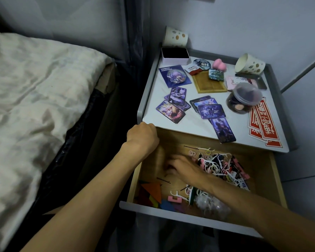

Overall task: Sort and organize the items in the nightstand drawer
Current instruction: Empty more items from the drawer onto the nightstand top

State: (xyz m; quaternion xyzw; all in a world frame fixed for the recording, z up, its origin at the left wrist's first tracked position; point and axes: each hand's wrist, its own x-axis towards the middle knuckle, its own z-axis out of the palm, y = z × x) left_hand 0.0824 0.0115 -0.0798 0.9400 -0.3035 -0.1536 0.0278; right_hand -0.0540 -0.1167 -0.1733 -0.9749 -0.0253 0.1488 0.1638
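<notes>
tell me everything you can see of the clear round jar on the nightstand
The jar is a round tub of clear plastic with a cloudy lid on. Dark contents and a peach-coloured patch show through its wall. It sits on the nightstand top near the right side, beside the red paper strips. It is blurred.

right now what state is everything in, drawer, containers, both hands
drawer, pulled open
tin box, open, no lid on
right-side paper cup, lying on its side
plastic jar, lid on
left hand, fingers curled, grip unclear
right hand, inside the drawer, blurred
</notes>
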